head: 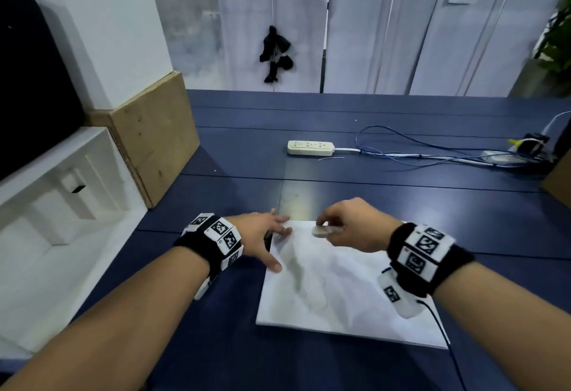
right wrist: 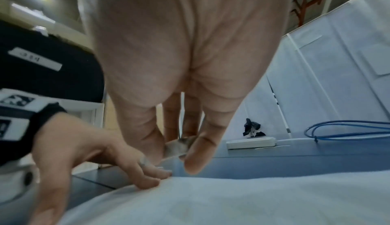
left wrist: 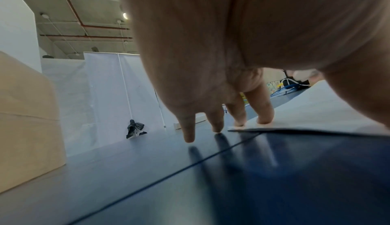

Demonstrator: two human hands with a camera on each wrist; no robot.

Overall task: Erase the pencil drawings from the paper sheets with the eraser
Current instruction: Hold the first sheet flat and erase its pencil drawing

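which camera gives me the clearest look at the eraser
The head view: the eraser shows whole from above, pinched by the right hand at the paper's far edge. The right wrist view shows only a blurred sliver between fingers. The left wrist view doesn't show it.

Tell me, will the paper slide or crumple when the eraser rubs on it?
The paper looks thin and already wrinkled, so it would probably bend or crumple easily. It lies on a smooth blue table, so it might slide, which is likely why the left hand presses its corner. The right hand pinches the eraser.
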